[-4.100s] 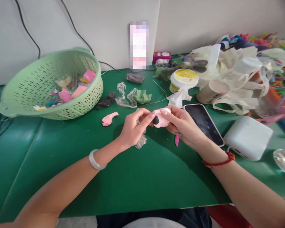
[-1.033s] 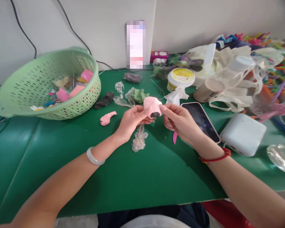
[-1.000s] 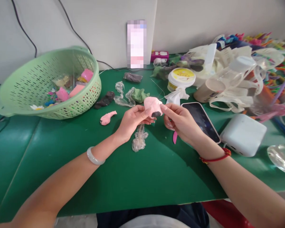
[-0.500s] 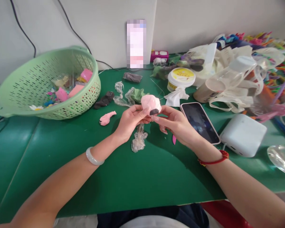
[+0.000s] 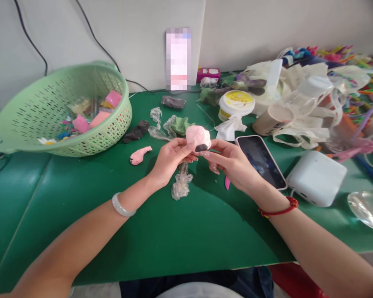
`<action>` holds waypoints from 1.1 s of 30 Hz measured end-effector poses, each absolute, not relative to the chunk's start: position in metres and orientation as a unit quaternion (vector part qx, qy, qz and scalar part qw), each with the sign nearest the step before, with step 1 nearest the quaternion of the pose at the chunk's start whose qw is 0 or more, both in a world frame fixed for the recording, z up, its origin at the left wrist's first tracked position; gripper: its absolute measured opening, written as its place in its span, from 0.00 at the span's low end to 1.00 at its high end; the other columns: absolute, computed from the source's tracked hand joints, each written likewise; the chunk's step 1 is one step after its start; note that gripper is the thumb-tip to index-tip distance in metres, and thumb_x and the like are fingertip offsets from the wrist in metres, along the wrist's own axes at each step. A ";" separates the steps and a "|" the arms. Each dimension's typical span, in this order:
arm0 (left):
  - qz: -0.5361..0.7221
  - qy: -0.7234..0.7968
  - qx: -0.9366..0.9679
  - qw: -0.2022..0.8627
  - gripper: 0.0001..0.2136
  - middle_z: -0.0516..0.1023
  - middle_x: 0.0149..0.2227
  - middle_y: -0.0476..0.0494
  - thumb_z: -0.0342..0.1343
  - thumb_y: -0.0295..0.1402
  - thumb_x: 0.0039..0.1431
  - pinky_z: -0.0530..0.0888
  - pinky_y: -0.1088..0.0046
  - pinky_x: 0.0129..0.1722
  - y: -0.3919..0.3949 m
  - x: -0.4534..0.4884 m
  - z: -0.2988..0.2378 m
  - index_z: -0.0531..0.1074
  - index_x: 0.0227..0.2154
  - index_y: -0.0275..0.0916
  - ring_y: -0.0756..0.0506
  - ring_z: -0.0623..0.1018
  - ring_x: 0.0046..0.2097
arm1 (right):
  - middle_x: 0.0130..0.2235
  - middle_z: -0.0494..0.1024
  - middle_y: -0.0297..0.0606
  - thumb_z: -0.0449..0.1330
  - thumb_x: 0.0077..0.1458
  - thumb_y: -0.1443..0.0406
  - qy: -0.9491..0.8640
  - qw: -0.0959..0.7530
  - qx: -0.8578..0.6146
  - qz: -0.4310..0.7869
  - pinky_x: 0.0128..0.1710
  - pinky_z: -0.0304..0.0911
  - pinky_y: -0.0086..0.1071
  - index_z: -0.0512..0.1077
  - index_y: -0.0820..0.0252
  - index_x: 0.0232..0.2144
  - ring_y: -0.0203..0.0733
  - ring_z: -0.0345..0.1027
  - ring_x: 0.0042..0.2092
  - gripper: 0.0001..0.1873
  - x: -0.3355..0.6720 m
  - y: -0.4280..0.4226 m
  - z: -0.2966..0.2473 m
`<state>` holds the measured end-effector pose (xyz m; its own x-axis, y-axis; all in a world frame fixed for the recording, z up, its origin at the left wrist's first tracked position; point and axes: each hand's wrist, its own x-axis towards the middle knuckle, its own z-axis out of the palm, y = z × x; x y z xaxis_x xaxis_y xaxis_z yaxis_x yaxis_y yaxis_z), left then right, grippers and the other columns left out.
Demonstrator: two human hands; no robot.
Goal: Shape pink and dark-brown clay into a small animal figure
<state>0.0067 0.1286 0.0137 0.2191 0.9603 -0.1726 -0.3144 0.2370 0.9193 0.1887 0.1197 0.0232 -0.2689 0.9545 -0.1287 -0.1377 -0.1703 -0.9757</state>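
I hold a pale pink clay lump (image 5: 197, 136) with a small dark patch (image 5: 202, 147) on its front, a little above the green table (image 5: 161, 231). My left hand (image 5: 170, 157) pinches the lump from the left, fingers closed on it. My right hand (image 5: 230, 163) touches it from the right and below with thumb and forefinger, and a thin pink tool (image 5: 227, 182) shows under that palm. Crumpled clear film (image 5: 180, 184) lies on the table just below both hands.
A light green basket (image 5: 43, 111) with clay pieces stands at the back left. A pink clay scrap (image 5: 139, 154), dark clay (image 5: 137, 131), green clay (image 5: 180, 124) and a yellow-lidded tub (image 5: 236, 105) lie behind the hands. A phone (image 5: 261, 161), a white box (image 5: 317, 178) and plastic clutter (image 5: 304, 97) fill the right.
The lump has been turned so the dark patch faces me. My right hand dropped from the patch's right side to under the lump, fingers pointing left.
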 end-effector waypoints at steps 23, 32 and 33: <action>0.465 0.405 0.396 0.680 0.21 0.81 0.28 0.49 0.73 0.47 0.44 0.75 0.75 0.35 0.130 0.006 0.012 0.76 0.33 0.36 0.52 0.79 0.30 | 0.34 0.75 0.32 0.75 0.47 0.59 -0.491 0.428 -0.418 0.633 0.20 0.55 0.26 0.77 0.60 0.34 0.26 0.60 0.24 0.16 0.189 0.121 0.021; 0.433 0.386 0.445 0.683 0.21 0.83 0.32 0.45 0.71 0.48 0.47 0.74 0.73 0.36 0.128 0.005 0.014 0.75 0.35 0.36 0.50 0.80 0.32 | 0.21 0.68 0.27 0.74 0.45 0.49 -0.461 0.437 -0.429 0.642 0.19 0.51 0.26 0.73 0.60 0.31 0.28 0.59 0.21 0.23 0.186 0.121 0.025; 0.431 0.385 0.447 0.683 0.21 0.82 0.31 0.45 0.71 0.48 0.48 0.74 0.72 0.36 0.128 0.005 0.015 0.75 0.35 0.36 0.49 0.80 0.32 | 0.20 0.67 0.27 0.73 0.46 0.48 -0.456 0.434 -0.431 0.647 0.20 0.51 0.27 0.73 0.60 0.31 0.29 0.59 0.20 0.24 0.186 0.121 0.026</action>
